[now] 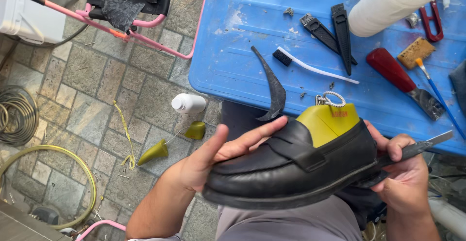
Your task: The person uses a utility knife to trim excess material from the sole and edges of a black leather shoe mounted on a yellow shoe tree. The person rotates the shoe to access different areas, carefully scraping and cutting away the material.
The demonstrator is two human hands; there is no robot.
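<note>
A black leather loafer (291,168) with a yellow shoe tree (327,120) inside lies on its side over my lap. My left hand (213,156) cradles its toe end, fingers stretched along the upper. My right hand (405,178) is at the heel, gripping a flat metal blade tool (420,147) whose tip points up and right past the sole's edge.
A blue plastic table (233,51) beyond the shoe carries a curved black strip (274,88), a white-handled brush (310,66), black files, a red-handled scraper (400,78), a sponge, a paintbrush and a white roll (393,0). On the stone floor lie a white bottle (188,103), another yellow shoe tree (158,149) and coiled hoses.
</note>
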